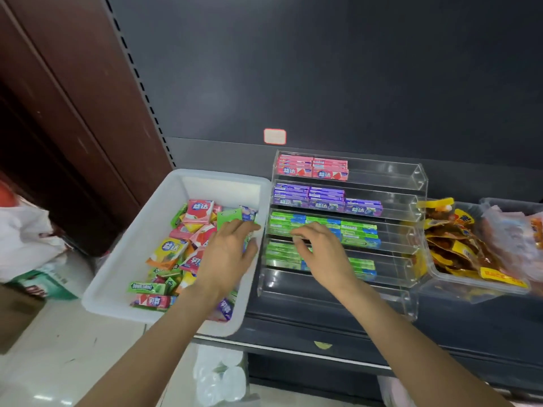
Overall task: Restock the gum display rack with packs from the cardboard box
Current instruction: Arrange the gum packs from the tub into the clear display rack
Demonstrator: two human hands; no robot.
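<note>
While the left hand [227, 251] clasps a glossy green pack [230, 220], the right hand's [318, 248] grip is unclear over the acrylic rack [411, 183].

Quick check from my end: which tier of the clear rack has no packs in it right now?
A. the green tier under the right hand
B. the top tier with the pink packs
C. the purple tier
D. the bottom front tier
D: the bottom front tier of the clear rack shows only bare acrylic, while pink packs, purple packs and green packs fill the tiers above it.
</note>
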